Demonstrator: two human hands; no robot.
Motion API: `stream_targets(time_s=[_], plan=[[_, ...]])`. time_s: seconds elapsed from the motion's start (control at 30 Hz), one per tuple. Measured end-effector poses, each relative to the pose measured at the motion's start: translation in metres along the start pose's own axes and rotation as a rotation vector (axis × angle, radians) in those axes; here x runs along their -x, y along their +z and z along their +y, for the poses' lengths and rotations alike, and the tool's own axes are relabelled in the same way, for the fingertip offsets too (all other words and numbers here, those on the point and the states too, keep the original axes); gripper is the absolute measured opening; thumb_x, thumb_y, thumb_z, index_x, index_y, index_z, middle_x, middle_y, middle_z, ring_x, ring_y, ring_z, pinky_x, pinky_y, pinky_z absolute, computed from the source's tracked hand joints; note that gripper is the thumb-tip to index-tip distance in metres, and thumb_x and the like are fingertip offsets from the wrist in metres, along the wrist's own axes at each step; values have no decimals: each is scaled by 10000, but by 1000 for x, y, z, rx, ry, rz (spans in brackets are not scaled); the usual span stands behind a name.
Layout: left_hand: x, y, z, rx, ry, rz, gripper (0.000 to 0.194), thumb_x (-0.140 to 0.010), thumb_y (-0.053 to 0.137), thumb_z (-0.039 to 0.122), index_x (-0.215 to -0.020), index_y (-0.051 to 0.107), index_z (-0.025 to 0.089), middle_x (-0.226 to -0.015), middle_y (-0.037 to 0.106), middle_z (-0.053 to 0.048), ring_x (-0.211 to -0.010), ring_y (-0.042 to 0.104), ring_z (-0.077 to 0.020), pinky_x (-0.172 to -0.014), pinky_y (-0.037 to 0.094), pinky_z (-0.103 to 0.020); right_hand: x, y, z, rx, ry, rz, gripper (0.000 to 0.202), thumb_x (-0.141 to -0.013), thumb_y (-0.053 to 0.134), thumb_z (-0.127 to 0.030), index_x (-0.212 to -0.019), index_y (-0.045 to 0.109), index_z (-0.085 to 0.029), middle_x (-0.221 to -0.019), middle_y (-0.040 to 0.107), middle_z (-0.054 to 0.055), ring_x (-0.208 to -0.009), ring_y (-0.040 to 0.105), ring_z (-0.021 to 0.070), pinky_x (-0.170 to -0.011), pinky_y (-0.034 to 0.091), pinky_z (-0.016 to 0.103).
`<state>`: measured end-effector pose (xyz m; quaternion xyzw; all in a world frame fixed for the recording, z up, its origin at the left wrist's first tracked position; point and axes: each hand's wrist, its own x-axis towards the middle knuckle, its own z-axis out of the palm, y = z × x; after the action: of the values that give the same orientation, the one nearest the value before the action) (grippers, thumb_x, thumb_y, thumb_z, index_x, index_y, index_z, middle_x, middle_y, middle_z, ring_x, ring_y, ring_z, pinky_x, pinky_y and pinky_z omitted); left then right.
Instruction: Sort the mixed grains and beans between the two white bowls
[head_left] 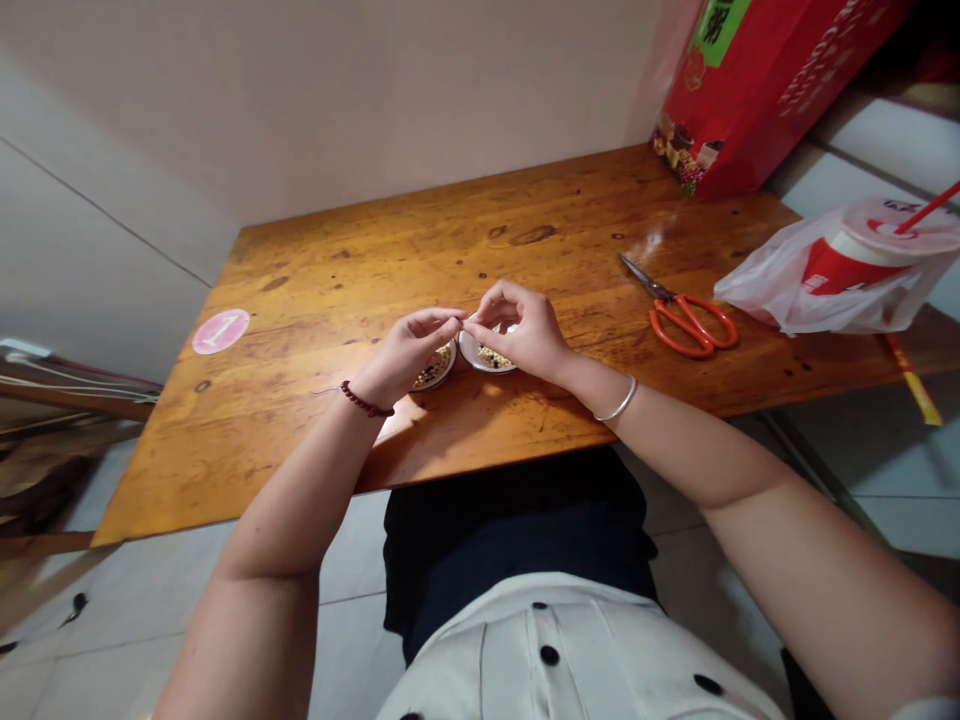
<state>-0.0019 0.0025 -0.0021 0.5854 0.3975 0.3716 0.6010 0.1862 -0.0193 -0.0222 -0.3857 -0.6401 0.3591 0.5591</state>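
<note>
My left hand (407, 352), with a dark red bead bracelet at the wrist, is closed in a pinch. Its fingertips meet those of my right hand (531, 332), which pinches too and has a silver bangle behind it. Whatever lies between the fingertips is too small to make out. Directly below are two small bowls side by side. The left bowl (453, 366) is partly covered by my left hand and has small yellow and dark bits in it. Similar bits lie in the white right bowl (469, 348), partly behind my right fingers.
Orange-handled scissors (694, 325) lie on the wooden table (360, 260) to the right. Beyond them is a red and white cup (855, 260) with a straw in a plastic bag. A red box (757, 90) stands at the back right, and a pink round sticker (220, 331) is at left.
</note>
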Motion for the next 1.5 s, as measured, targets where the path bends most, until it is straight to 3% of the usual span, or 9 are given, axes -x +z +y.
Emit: stream_targets(time_s=[0.23, 0.57, 0.8, 1.03, 1.27, 1.4, 1.5], plan=[[-1, 2, -1, -76, 121, 31, 396, -649, 878, 478, -910, 781, 196, -910, 769, -64, -780, 687, -159, -672, 547, -240, -3, -1, 6, -32, 49, -34, 333, -743, 794, -471, -850, 643, -194, -815, 738, 34, -775, 733, 178, -733, 604, 313], [0, -5, -7, -214, 205, -35, 393, -773, 797, 474, -1044, 777, 190, -1032, 770, -102, -928, 715, -199, -858, 551, -296, -8, -2, 13, -181, 224, -134, 419, -667, 857, -416, -970, 669, -196, -821, 748, 42, -807, 743, 198, -735, 621, 327], [4, -1, 1, -268, 223, -60, 414, -816, 748, 507, -1100, 769, 207, -1124, 752, -100, -1003, 703, -224, -870, 552, -314, -11, -5, 4, -273, 394, -171, 555, -621, 886, -459, -1025, 628, -178, -767, 726, 24, -676, 697, 148, -577, 549, 243], [1, -1, -4, -316, 288, 18, 415, -846, 703, 535, -1046, 744, 175, -992, 758, -98, -886, 695, -190, -769, 545, -284, -11, -3, 4, -343, 405, -163, 546, -593, 901, -434, -990, 624, -183, -727, 717, 1, -652, 680, 126, -630, 563, 250], [8, 2, -1, -792, 586, 175, 226, -962, 576, 389, -959, 689, 193, -876, 688, -54, -744, 597, -142, -603, 455, -241, -9, -2, 6, -312, 397, -162, 405, -660, 871, -333, -970, 651, -194, -741, 730, 10, -687, 702, 145, -671, 591, 277], [12, 1, 5, -1131, 777, 194, 196, -987, 534, 315, -979, 695, 204, -905, 677, -63, -817, 600, -179, -731, 476, -309, -9, -1, 8, -309, 390, -161, 353, -683, 856, -298, -954, 653, -200, -750, 733, 16, -707, 718, 164, -696, 612, 303], [13, -1, 6, -1261, 830, 183, 188, -985, 524, 288, -998, 696, 214, -924, 687, -65, -852, 594, -204, -769, 470, -338, -9, -1, 8, -288, 391, -156, 346, -676, 861, -286, -941, 655, -201, -750, 731, 16, -714, 721, 170, -702, 618, 312]])
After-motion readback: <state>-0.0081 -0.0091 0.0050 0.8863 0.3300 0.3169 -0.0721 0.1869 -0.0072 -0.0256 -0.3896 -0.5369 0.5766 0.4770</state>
